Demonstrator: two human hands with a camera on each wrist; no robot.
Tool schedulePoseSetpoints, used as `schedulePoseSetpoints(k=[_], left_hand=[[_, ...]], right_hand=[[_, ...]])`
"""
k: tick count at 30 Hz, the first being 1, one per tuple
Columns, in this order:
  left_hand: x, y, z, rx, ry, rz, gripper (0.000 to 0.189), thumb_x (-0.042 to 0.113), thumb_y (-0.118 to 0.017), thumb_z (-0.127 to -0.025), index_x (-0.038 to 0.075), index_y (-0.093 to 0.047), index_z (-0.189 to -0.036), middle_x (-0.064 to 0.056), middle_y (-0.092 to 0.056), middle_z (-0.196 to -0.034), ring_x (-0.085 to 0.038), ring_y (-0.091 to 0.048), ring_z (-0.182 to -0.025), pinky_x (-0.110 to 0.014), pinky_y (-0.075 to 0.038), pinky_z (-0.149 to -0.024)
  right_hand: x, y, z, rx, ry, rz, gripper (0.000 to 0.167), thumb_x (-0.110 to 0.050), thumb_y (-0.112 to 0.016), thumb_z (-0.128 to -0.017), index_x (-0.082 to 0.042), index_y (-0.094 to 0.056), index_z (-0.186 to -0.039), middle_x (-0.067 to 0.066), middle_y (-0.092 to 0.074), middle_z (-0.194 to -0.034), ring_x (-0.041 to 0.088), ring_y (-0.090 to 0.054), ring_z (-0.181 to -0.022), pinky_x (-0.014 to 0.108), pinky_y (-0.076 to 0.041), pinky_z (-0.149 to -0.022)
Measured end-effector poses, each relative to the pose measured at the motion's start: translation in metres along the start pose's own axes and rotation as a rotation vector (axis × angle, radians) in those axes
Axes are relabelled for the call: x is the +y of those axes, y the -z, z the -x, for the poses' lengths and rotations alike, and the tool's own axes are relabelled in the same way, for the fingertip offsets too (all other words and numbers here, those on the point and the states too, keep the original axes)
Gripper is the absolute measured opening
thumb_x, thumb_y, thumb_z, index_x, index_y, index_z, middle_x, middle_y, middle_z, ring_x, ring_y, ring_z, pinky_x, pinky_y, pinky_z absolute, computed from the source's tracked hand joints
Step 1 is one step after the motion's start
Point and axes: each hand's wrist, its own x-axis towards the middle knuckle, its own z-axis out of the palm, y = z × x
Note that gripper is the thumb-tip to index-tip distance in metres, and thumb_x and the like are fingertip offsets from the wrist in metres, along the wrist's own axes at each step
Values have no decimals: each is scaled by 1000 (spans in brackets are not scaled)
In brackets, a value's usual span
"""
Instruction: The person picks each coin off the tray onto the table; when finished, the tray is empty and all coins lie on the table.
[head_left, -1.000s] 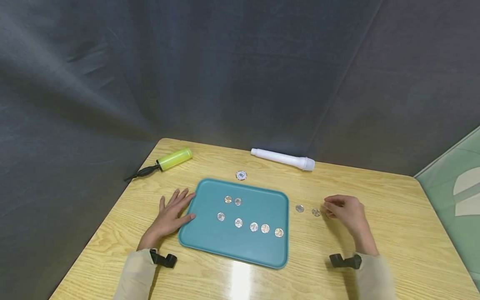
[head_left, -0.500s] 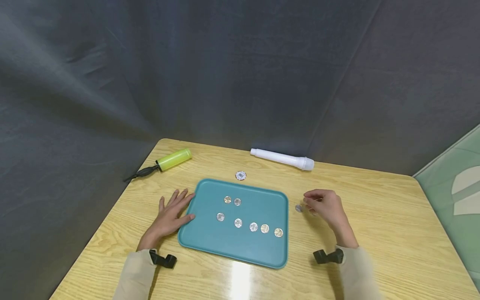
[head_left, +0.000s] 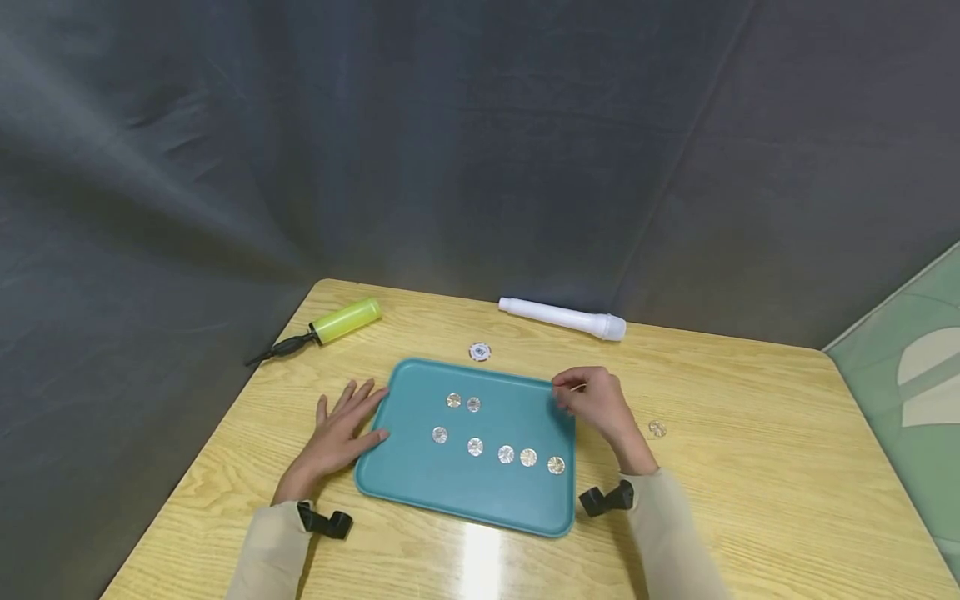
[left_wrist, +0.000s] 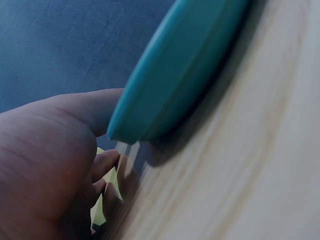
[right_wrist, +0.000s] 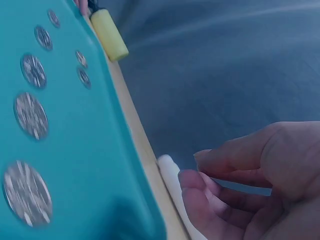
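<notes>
Yellow-green pump [head_left: 347, 322]: lay at the far left of the table [head_left: 750, 500], black handle pointing to the left edge; untouched.
Left hand [head_left: 337, 437]: rested at the tray's left side, fingers straight and spread, thumb over the rim; gripped nothing. Its apparent duty was steadying.
Teal tray [head_left: 412, 479]: sat flat on the table between the hands.
Lower row of discs [head_left: 475, 447]: five, coin-like, silver and gold in tone, lay apart across the tray, the last near its right wall.
Upper pair of discs [head_left: 453, 400]: two, one golden, one silvery, lay side by side behind the row.
Patterned chip [head_left: 480, 352]: one, lay on the table just beyond the tray's far rim.
White microphone [head_left: 566, 318]: lay near the table's far edge, head to the right.
Right hand [head_left: 600, 404]: hung over the tray's far right corner, fingers curled, thumb and fingertips drawn close together; whether a disc was pinched there could not be told.
Lone disc [head_left: 657, 428]: lay on the table, right of the tray, past the right wrist.
Step in hand, judged: delivery of a disc to the tray, if one was held.
Next move, judged: called for lowering the fingertips onto bare tray, then parting them, without nudging the row.
</notes>
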Motion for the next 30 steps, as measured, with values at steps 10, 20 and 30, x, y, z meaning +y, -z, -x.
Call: schedulePoseSetpoints(k=[10, 20, 30], left_hand=[[1, 1, 3, 9, 4, 0, 68, 36, -67, -95, 19, -40, -155, -22, -26, -165, -51, -9, -154, -78, 9, -112], [2, 1, 2, 8, 1, 0, 69, 35, -66, -95, 18, -39, -156, -22, -25, -165, -50, -9, -154, -78, 9, -113], [2, 1, 1, 2, -5, -8, 68, 35, -66, -95, 18, -39, -156, -22, -26, -165, -51, -9, -154, -78, 9, -112]], right_hand=[[-18, -41, -10, -65, 59, 17, 16, -3, -69, -88, 3, -76, -101, 15, -74, -84, 17, -67, -60, 25, -53, -54], [-26, -71, -17, -114, 79, 69, 13, -4, -71, -87, -1, -78, -98, 9, -74, -82, 9, -63, -59, 22, -52, -55], [-28, -94, -22, -142, 123, 156, 13, -7, -76, -85, -5, -78, -98, 8, -76, -93, 13, -66, -80, 28, -56, -71]])
